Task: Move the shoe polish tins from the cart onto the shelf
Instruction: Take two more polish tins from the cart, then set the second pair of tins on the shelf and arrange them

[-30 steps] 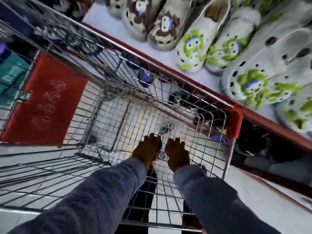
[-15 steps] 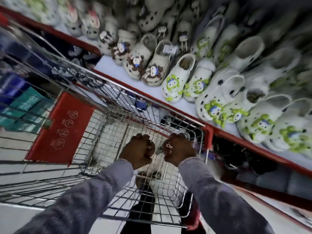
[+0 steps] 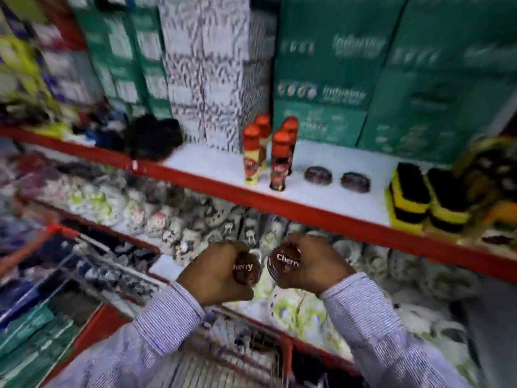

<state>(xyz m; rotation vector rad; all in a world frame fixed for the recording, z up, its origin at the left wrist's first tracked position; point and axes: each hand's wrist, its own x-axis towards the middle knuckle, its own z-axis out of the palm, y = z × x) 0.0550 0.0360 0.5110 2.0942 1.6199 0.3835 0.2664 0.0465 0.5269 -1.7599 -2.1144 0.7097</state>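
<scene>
My left hand [image 3: 214, 271] grips a round dark red shoe polish tin [image 3: 247, 268] with white lettering. My right hand [image 3: 313, 264] holds a second tin of the same kind [image 3: 282, 264]. Both hands hang side by side in the air, above the wire cart [image 3: 246, 348] and below the red-edged white shelf [image 3: 279, 204]. Two more dark tins [image 3: 318, 174] [image 3: 355, 181] lie flat on that shelf, to the right of the bottles.
Several orange-capped polish bottles [image 3: 275, 161] stand on the shelf. Yellow and black brushes [image 3: 428, 197] sit at its right end. Green boxes [image 3: 363, 79] and patterned boxes [image 3: 207, 68] are stacked behind. Clog shoes [image 3: 181, 228] fill the lower shelf.
Both hands rose out of the cart, each with a tin. My view swung up from the cart and clogs to the upper shelf.
</scene>
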